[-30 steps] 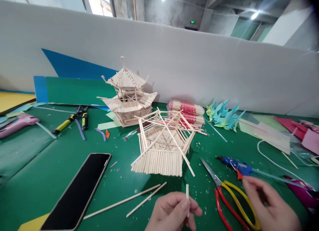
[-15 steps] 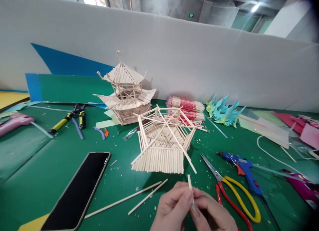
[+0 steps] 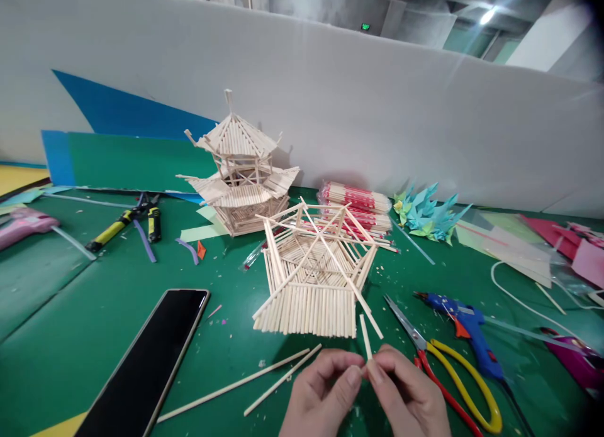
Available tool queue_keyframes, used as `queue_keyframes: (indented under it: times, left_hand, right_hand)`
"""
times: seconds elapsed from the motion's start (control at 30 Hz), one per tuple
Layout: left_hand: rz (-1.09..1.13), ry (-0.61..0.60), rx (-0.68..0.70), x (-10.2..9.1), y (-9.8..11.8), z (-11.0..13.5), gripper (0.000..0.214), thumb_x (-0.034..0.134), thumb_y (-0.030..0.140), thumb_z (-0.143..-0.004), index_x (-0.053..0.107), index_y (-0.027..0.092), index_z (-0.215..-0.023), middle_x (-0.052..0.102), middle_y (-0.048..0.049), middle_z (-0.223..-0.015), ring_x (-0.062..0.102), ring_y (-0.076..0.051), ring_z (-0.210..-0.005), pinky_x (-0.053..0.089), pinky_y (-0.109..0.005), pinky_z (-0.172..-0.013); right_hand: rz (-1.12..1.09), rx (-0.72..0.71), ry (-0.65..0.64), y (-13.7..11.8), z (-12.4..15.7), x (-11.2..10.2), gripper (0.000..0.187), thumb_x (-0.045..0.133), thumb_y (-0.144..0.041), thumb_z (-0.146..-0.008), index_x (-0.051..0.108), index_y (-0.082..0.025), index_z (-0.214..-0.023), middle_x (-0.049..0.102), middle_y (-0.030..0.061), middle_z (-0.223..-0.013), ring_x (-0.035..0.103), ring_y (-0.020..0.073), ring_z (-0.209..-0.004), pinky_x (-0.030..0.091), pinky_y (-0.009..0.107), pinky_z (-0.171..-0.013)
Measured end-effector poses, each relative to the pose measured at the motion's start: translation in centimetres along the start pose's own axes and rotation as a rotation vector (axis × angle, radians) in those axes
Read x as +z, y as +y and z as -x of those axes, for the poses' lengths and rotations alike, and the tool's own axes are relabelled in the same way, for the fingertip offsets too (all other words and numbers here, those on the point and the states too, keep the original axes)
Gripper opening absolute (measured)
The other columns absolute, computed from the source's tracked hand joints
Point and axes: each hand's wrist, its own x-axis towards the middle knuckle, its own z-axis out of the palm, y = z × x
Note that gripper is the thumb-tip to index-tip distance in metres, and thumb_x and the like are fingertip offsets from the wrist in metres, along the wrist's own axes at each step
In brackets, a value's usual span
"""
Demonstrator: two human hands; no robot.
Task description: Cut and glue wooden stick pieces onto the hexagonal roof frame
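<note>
A short wooden stick stands tilted up from the fingertips of my right hand, pinched between thumb and finger. Close beside it, my left hand has thumb and forefinger pressed together; whether anything sits between them I cannot make out. Just beyond both hands is a partly roofed stick model, with one sloping panel of sticks at the front and long sticks crossing over its open top. Two loose sticks, a longer one and a shorter one, lie left of my hands.
A finished-looking stick pagoda stands behind, beside bundled sticks and blue folded paper. Scissors and a blue glue gun lie right. Leftward are a phone, pliers and a pink glue gun.
My left fingers have come off the short stick, which now stays in my right hand. The hands have drawn slightly apart, and the view has shifted a little.
</note>
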Motion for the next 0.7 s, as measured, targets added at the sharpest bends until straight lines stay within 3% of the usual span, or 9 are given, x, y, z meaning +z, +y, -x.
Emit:
queue_keyframes:
  times: [0.1,0.27,0.47,0.7]
  left_hand:
    - [0.037,0.076,-0.006,-0.3,0.7,-0.3,0.027,0.079,0.037,-0.055,0.072,0.016,-0.069,0.065,-0.0035,-0.07,0.055,-0.015,-0.07,0.04,-0.025,-0.07]
    - [0.129,0.191,0.041,0.5,1.8,-0.8,0.028,0.082,0.032,-0.05,0.071,0.015,-0.07,0.071,-0.0073,-0.079,0.059,-0.02,-0.078,0.042,-0.028,-0.077]
    - [0.158,0.247,0.087,1.4,2.2,-1.1,0.019,0.08,0.027,-0.053,0.066,0.015,-0.052,0.062,-0.0007,-0.053,0.06,-0.019,-0.073,0.044,-0.027,-0.076]
    - [0.164,0.292,0.097,1.8,2.3,-1.2,0.02,0.08,0.025,-0.052,0.064,0.015,-0.049,0.061,0.0003,-0.051,0.061,-0.019,-0.071,0.045,-0.028,-0.074]
  right_hand:
    - [0.003,0.019,-0.042,0.1,-0.5,0.0,0.029,0.053,-0.038,-0.079,0.054,-0.019,-0.058,0.045,-0.0023,-0.056,0.041,0.0117,-0.05,0.032,0.021,-0.046]
    - [-0.039,0.037,0.006,-0.3,-1.2,0.5,0.024,0.056,-0.036,-0.078,0.058,-0.019,-0.061,0.051,0.0,-0.062,0.05,0.0136,-0.056,0.038,0.022,-0.049]
    - [-0.061,0.009,-0.004,-0.6,-1.6,0.5,0.023,0.057,-0.034,-0.078,0.055,-0.019,-0.061,0.052,0.0008,-0.066,0.051,0.0138,-0.059,0.041,0.022,-0.053]
    - [-0.04,-0.011,-0.07,-0.2,-2.0,0.1,0.021,0.054,-0.033,-0.081,0.054,-0.019,-0.066,0.047,-0.0003,-0.065,0.047,0.0136,-0.06,0.037,0.023,-0.051]
